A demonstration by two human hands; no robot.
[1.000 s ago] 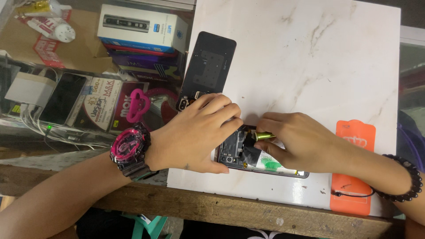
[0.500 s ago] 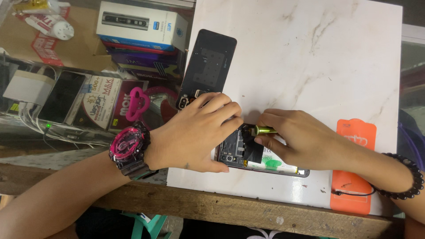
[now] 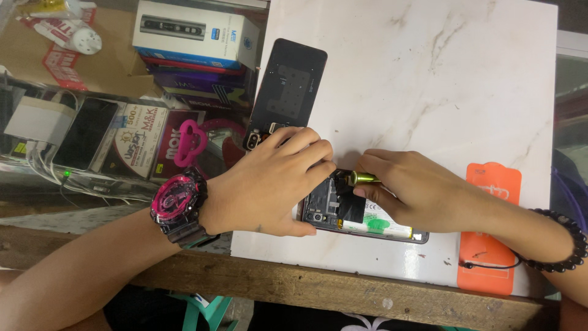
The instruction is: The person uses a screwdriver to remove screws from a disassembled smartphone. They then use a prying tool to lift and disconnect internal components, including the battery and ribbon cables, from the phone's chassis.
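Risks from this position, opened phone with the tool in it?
1. The right hand drives the brass-tipped tool right beside the battery; a slip could gouge it.
2. The left hand covers much of the opened phone, hiding parts.
3. The removed back cover overhangs the white slab edge and could get knocked off.
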